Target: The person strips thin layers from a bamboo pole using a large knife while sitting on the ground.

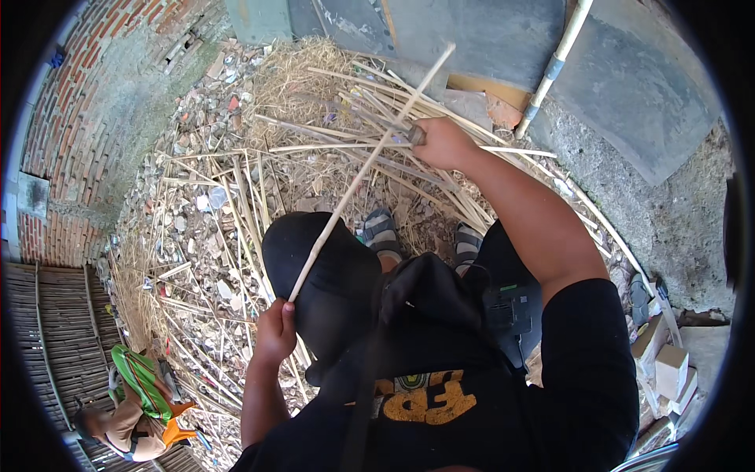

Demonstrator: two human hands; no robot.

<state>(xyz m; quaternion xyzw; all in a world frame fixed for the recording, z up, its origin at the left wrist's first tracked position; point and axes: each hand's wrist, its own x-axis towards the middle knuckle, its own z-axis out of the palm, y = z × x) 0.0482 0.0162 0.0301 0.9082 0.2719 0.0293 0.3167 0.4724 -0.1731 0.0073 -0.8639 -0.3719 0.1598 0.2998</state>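
Note:
My left hand (275,332) is closed around the near end of a long, pale bamboo stick (338,212). The stick slants up and to the right, past my knee, and its far end rises beyond my other hand. My right hand (445,144) grips the brownish handle of a machete (416,135). Its grey blade is smeared by motion and points left, crossing near the upper half of the stick; whether the two touch I cannot tell. Beneath and beyond them, many split bamboo sticks (464,198) lie in a loose heap on the ground.
My sandalled feet (381,230) stand on ground strewn with rubble. Dry straw (291,86) is heaped at the far side. A pole (554,67) leans at grey panels. A brick wall (71,141) rises left; another person (134,417) sits lower left, by a bamboo screen (55,338). Blocks (671,371) lie right.

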